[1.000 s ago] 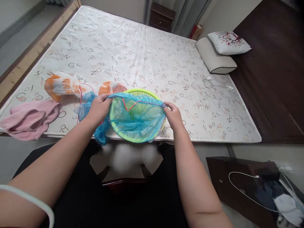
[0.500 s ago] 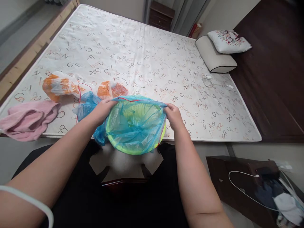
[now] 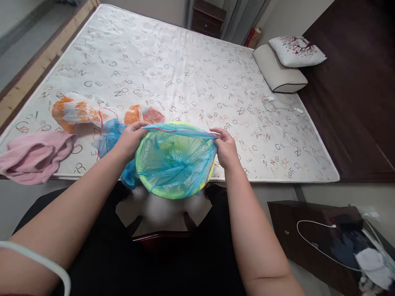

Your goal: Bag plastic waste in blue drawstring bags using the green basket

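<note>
A translucent blue plastic bag [image 3: 182, 164] with a red drawstring lies over a round bin with a yellow-green rim [image 3: 163, 194]. My left hand [image 3: 133, 137] is closed on the bag's edge at the upper left of the rim. On the right side, my right hand [image 3: 226, 149] pinches the same edge, its index finger raised. The bag's far edge is stretched between both hands. More bunched blue plastic [image 3: 112, 133] lies beside my left hand on the mattress, with a red string. The bin's lower body is mostly hidden.
The letter-printed mattress [image 3: 173, 61] extends ahead. Orange-and-white plastic bags [image 3: 83, 113] and a pink cloth [image 3: 37, 156] lie at its left. A cushion [image 3: 298, 51] rests on a beige pillow [image 3: 277, 72] at far right. A dark nightstand with a white cable [image 3: 311, 242] stands at lower right.
Both hands have risen slightly, lifting the bag's far edge off the rim. My right index finger has straightened away from the plastic. The bin has barely moved.
</note>
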A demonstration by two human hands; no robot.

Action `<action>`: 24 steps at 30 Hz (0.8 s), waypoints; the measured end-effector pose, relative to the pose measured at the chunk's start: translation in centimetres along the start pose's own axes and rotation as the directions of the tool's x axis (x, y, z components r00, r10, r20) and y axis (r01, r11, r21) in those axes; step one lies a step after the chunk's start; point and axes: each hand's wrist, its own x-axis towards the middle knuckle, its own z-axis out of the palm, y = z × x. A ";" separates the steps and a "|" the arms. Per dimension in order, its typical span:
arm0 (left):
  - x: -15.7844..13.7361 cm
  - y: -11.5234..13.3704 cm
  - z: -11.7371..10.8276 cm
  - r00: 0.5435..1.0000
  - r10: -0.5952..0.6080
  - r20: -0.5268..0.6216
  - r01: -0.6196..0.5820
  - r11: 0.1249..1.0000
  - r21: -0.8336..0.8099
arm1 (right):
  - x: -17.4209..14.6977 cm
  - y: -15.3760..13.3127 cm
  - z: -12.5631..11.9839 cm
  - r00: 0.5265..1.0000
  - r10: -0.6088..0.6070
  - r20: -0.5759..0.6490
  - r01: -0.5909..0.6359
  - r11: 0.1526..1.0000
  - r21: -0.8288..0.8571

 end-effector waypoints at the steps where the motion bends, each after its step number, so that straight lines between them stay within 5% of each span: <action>1: 0.1 0.0 0.0 1.000 0.001 -0.025 -0.002 0.999 -0.036 | 0.0 0.0 0.0 1.000 -0.009 0.001 0.009 1.000 0.012; 9: -0.6 1.0 0.0 0.977 -0.057 0.204 0.087 0.986 -0.144 | 0.0 -0.3 -0.4 0.992 -0.079 -0.100 0.085 0.995 0.058; 16: -1.2 0.3 0.5 0.920 -0.181 0.347 0.241 0.961 -0.139 | 0.2 0.1 -0.5 0.994 0.016 -0.108 -0.001 0.990 0.141; 20: -0.9 -0.6 0.6 0.903 -0.244 0.355 0.262 0.965 -0.004 | 0.5 0.5 -0.4 0.995 0.056 -0.087 -0.044 0.991 0.129; 24: -0.2 -1.4 0.5 0.951 -0.178 0.251 0.163 0.983 0.081 | 0.5 0.5 0.0 0.992 0.093 -0.090 -0.084 0.991 0.101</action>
